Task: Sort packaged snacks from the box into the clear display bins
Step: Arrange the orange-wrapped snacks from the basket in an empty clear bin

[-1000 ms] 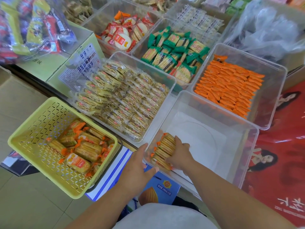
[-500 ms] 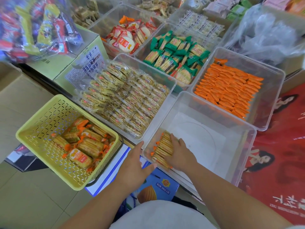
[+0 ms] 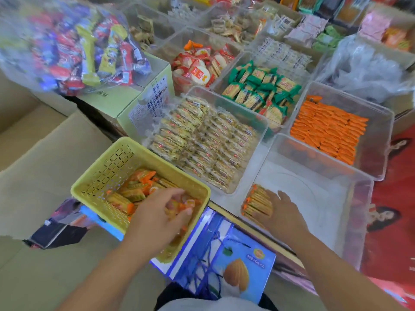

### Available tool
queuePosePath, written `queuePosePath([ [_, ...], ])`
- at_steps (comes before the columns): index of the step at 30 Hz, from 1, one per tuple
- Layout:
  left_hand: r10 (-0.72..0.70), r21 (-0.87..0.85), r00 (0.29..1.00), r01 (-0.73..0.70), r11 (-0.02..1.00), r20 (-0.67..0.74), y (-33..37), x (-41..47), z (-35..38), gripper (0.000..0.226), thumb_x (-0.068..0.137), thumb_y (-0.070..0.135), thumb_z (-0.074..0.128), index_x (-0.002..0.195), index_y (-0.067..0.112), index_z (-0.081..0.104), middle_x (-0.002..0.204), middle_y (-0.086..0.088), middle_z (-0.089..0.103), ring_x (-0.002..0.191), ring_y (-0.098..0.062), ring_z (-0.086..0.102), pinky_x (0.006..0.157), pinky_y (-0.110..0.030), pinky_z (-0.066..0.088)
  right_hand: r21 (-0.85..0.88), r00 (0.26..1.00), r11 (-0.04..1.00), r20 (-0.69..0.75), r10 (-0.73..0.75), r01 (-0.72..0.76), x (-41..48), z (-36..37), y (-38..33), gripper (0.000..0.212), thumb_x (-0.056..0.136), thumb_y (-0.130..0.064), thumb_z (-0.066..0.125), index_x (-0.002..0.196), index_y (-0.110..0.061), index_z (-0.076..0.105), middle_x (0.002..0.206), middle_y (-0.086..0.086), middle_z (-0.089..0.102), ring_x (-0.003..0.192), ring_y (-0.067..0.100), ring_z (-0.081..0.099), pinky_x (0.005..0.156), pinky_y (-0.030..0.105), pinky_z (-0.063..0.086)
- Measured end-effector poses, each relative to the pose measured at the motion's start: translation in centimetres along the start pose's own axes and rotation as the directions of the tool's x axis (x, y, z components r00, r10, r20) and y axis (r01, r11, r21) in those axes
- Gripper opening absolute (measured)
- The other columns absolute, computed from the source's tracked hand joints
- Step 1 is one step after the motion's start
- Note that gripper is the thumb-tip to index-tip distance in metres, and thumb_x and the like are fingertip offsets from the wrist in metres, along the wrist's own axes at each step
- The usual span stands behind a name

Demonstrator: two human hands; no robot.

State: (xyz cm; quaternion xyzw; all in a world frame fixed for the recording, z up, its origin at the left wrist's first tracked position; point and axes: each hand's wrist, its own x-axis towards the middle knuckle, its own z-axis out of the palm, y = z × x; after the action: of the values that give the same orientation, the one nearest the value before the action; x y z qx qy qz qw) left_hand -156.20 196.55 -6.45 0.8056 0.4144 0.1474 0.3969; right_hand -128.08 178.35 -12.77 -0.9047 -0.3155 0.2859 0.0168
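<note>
Under the left hand sits a perforated yellow plastic basket of orange-wrapped cracker packets; its fingers curl around several packets, though blur hides the grip. Right of it, the right hand lies flat and spread against a neat stack of the same packets in the near corner of a clear plastic bin.

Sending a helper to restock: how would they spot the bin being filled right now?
Find the yellow basket at the front. Right of it, past the full cracker bin, sits the clear bin. It alone is almost bare: one short row of packets in its near-left corner.
</note>
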Motion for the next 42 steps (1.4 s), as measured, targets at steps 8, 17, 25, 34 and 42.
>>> queuePosePath([
  [8, 0.009, 0.595, 0.771, -0.5, 0.629, 0.637, -7.1, 7.1, -4.2, 0.097, 0.071, 0.067, 0.075, 0.154, 0.032, 0.039, 0.161, -0.004, 0.032, 0.153, -0.029, 0.021, 0.125, -0.046, 0.018, 0.209, 0.903, 0.897, -0.281, -0.326, 0.389, -8.8, 2.4, -11.5, 0.054, 0.091, -0.059, 0.058, 0.141, -0.039, 0.051, 0.16, -0.008, 0.032, 0.144, 0.021, 0.032, 0.114, 0.04, 0.036],
  [17, -0.089, 0.575, 0.597, -0.707, 0.412, 0.798, -8.2, 7.5, -1.4, 0.108, 0.08, 0.072, 0.066, 0.163, 0.03, 0.012, 0.162, -0.002, 0.031, 0.144, -0.03, 0.03, 0.115, -0.056, 0.028, 0.218, 0.929, 0.903, -0.104, -0.356, 0.371, -11.2, 6.2, -16.0, 0.036, 0.1, -0.047, 0.055, 0.137, -0.044, 0.053, 0.161, -0.033, -0.017, 0.134, 0.009, 0.049, 0.088, 0.037, 0.054],
  [25, -0.113, 0.613, 0.628, -0.679, 0.403, 0.77, -7.7, 9.3, -1.0, 0.101, 0.071, 0.069, 0.077, 0.155, 0.028, 0.037, 0.146, -0.006, 0.049, 0.134, -0.033, 0.046, 0.112, -0.055, 0.036, 0.281, 0.927, 0.883, -0.111, -0.359, 0.375, -11.3, 6.7, -15.7, 0.027, 0.102, -0.046, 0.053, 0.128, -0.045, 0.058, 0.159, -0.039, -0.014, 0.13, 0.009, 0.054, 0.083, 0.042, 0.058],
  [34, -0.224, 0.659, 0.651, -0.562, 0.5, 0.725, -8.7, 10.0, -0.8, 0.105, 0.073, 0.066, 0.078, 0.159, 0.034, 0.027, 0.154, -0.012, 0.043, 0.135, -0.036, 0.044, 0.109, -0.049, 0.044, 0.338, 0.931, 0.871, -0.052, -0.361, 0.357, -11.0, 5.9, -16.0, 0.026, 0.103, -0.042, 0.054, 0.128, -0.041, 0.06, 0.157, -0.041, -0.014, 0.134, 0.004, 0.049, 0.09, 0.04, 0.055],
  [42, -0.278, 0.582, 0.617, -0.365, 0.727, 0.736, -9.5, 10.7, -1.5, 0.116, 0.066, 0.044, 0.094, 0.161, 0.034, 0.027, 0.162, -0.015, 0.031, 0.145, -0.034, 0.039, 0.11, -0.041, 0.042, 0.364, 0.924, 0.852, -0.07, -0.377, 0.376, -10.7, 6.2, -15.7, 0.024, 0.102, -0.043, 0.054, 0.126, -0.044, 0.061, 0.159, -0.039, -0.01, 0.135, 0.005, 0.047, 0.09, 0.04, 0.055],
])
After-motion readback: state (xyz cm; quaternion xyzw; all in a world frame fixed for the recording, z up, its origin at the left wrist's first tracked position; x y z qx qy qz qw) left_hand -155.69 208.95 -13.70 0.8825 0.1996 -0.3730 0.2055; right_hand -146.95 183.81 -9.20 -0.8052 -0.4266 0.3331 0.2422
